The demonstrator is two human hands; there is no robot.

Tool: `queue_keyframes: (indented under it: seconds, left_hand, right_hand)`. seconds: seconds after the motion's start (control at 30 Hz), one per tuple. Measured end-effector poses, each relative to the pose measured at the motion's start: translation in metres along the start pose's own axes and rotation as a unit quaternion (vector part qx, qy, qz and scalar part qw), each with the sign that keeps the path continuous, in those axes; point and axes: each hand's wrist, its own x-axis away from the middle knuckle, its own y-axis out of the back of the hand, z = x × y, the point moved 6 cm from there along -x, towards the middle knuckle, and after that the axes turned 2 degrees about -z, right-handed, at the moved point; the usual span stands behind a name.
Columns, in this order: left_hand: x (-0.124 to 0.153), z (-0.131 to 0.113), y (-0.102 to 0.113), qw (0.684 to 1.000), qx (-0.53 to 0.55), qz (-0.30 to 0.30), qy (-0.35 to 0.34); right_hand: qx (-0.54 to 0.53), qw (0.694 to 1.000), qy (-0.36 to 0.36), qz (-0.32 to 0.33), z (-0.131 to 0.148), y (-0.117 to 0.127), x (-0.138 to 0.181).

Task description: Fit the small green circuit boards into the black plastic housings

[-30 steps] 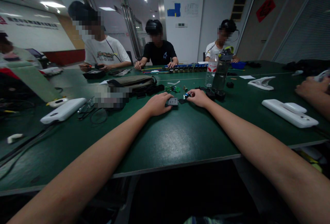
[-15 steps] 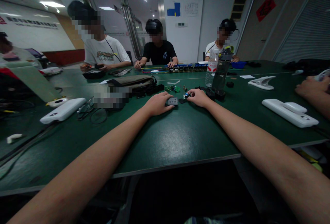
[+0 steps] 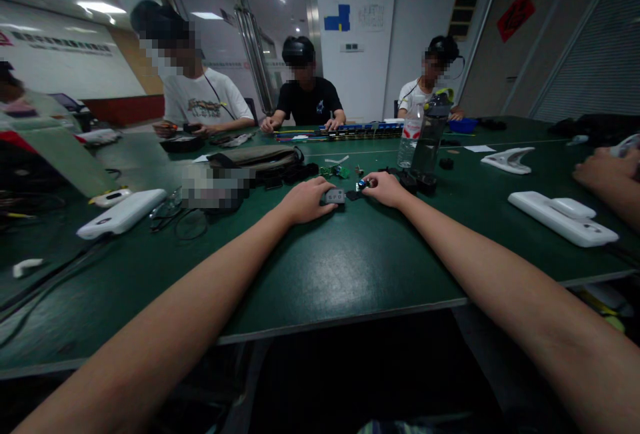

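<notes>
My left hand (image 3: 303, 201) rests on the green table (image 3: 340, 267) with its fingers closed round a small grey box-shaped part (image 3: 335, 196). My right hand (image 3: 384, 189) lies just to the right of it, pinching a small tool with a blue tip (image 3: 362, 184) that points toward the grey part. A small black piece (image 3: 354, 195) lies between the two hands. Small green circuit boards (image 3: 339, 171) sit just beyond.
A dark water bottle (image 3: 430, 137) and a clear bottle (image 3: 410, 132) stand behind my right hand. White devices (image 3: 563, 218) (image 3: 123, 213) lie right and left, glasses (image 3: 173, 211) and an olive bag (image 3: 255, 157) at left. Three people sit across; another person's hand (image 3: 600, 171) is at right.
</notes>
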Motion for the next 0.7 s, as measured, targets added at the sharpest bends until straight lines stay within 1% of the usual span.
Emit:
queue_keyframes:
  seconds: [0.7]
  left_hand:
    - [-0.0002, -0.0010, 0.0008, 1.000, 0.001, 0.004, 0.002]
  right_hand:
    - [0.024, 1.000, -0.016, 0.001, 0.0002, 0.0003, 0.0004]
